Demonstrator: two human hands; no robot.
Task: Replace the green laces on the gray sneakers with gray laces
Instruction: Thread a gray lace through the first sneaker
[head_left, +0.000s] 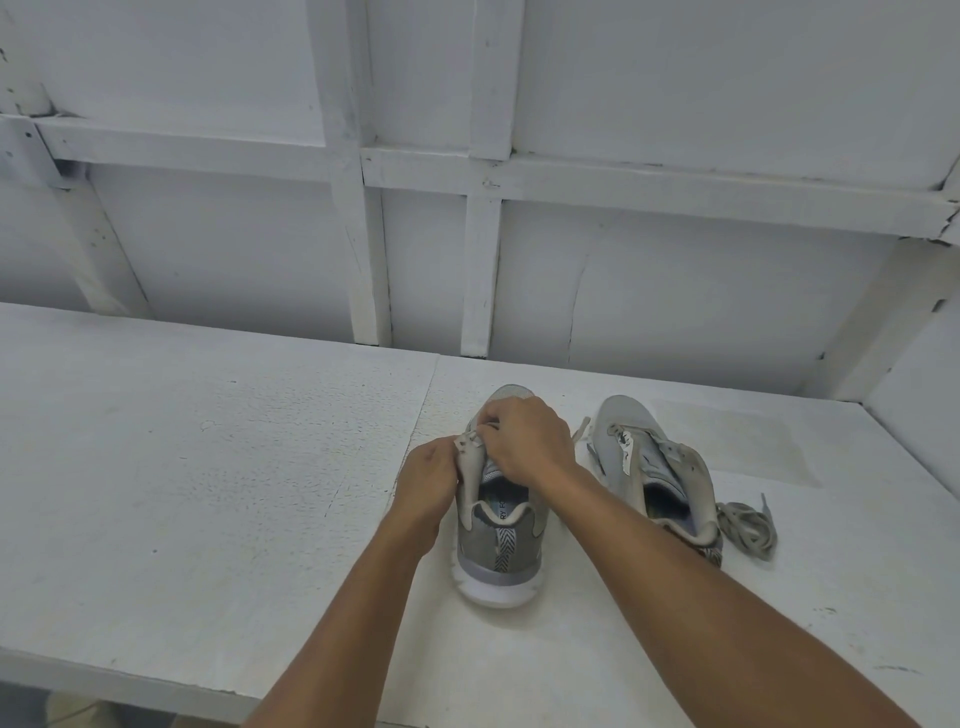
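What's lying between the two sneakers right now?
In the head view, mostly bare white table. A pale lace end sticks out beside the right sneaker, near the toe. The left sneaker sits apart from it.

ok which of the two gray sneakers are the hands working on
The left gray sneaker, heel toward the camera: both hands grip its upper. The other gray sneaker sits untouched to its right, beside loose gray laces.

sneakers (497, 540): gray, white sole, chevron heel tab | laces (748, 525): gray | table (208, 467): white
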